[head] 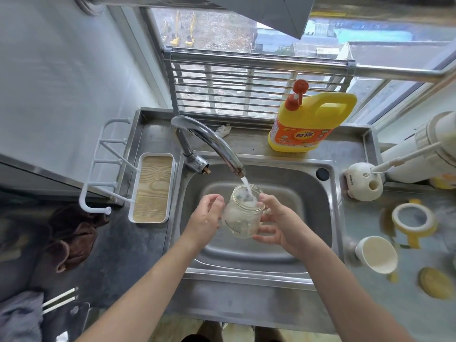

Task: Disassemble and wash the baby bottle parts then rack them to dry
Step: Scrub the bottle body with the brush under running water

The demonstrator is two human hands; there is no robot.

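A clear baby bottle body (243,213), open end up, is held over the steel sink (318,208) under the running tap (212,141). Water streams into its mouth and foam clings inside. My left hand (206,218) cups the bottle's left side. My right hand (276,223) holds the right side with fingers spread around it. On the counter to the right lie a yellow collar ring with handles (414,222), a cream cap (377,254) and a yellow disc (435,283).
A yellow detergent jug (308,122) stands behind the sink. A white drying rack with pegs and a wooden tray (151,188) sits at the left. A brown cloth (71,233) lies on the left counter. A round cream holder (365,181) stands at the right.
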